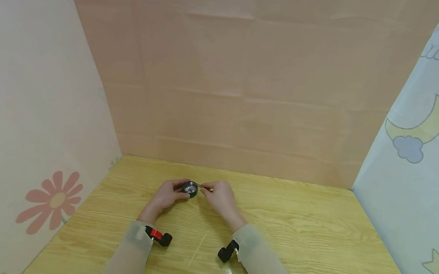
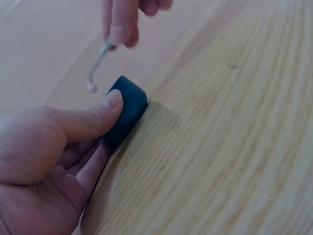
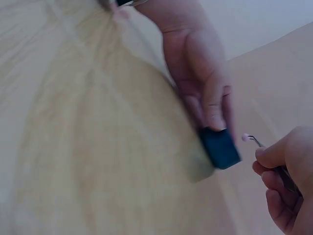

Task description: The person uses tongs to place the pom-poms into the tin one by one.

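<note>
My left hand (image 1: 166, 195) grips a small dark teal round container (image 1: 189, 194) by its side, thumb on the near wall, on the wooden table. In the head view, small pale and purplish bits show inside it; both wrist views show only its outer wall. My right hand (image 1: 220, 198) pinches a pair of bent-tipped tweezers (image 2: 99, 59), its fingers just right of the container. Between the tweezer tips is a small pale pink bead (image 3: 245, 137). The bead is above the container's open side, apart from its wall in the left wrist view.
The wooden table (image 1: 304, 228) spreads around both hands. A brown paper-like backdrop (image 1: 240, 92) rises behind it. White printed panels stand at the left (image 1: 31, 102) and right (image 1: 417, 197). Each forearm carries a black wrist camera (image 1: 165, 239).
</note>
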A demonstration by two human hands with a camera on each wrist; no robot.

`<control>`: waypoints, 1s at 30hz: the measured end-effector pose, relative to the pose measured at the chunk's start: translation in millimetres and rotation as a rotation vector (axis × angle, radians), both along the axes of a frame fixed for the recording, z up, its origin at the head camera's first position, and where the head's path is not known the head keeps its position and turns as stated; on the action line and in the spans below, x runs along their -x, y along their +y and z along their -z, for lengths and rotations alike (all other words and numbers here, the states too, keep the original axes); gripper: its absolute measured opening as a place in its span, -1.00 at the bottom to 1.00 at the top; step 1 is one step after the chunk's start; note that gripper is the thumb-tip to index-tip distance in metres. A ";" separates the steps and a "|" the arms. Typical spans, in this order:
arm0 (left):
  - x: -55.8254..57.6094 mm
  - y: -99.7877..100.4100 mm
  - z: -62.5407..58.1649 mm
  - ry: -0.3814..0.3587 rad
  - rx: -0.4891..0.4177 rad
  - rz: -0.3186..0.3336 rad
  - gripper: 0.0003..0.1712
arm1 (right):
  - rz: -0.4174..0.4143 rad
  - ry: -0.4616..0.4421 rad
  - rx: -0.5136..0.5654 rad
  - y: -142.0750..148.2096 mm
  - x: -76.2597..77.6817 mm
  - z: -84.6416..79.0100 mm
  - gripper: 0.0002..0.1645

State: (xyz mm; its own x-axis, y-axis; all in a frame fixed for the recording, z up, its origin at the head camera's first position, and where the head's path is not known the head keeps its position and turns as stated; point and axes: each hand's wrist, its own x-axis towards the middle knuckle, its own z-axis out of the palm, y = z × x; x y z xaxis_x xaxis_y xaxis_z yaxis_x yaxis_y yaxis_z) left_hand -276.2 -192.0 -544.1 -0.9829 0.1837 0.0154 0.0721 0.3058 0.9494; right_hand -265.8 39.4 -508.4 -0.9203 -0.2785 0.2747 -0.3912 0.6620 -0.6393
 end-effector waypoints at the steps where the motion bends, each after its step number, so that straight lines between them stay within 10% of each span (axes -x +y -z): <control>1: 0.2 0.2 -0.3 -0.001 -0.004 -0.001 -0.33 | 0.002 0.009 -0.020 -1.8 0.4 2.4 -0.80; 18: 0.1 0.9 2.6 0.000 0.008 -0.008 -0.33 | 0.029 -0.002 -0.088 10.6 -3.4 6.1 -0.81; 30: -1.9 3.1 0.8 -0.017 0.015 -0.016 -0.33 | 0.270 -0.054 -0.040 156.9 -8.5 -7.1 -0.72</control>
State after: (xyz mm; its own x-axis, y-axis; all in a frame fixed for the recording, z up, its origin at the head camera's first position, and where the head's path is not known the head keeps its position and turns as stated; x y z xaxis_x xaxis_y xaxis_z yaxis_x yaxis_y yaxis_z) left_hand -274.2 -188.9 -544.9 -0.9858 0.1677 -0.0037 0.0510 0.3206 0.9458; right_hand -257.3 196.3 -501.4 -0.9757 -0.0308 0.2167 -0.1632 0.7625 -0.6261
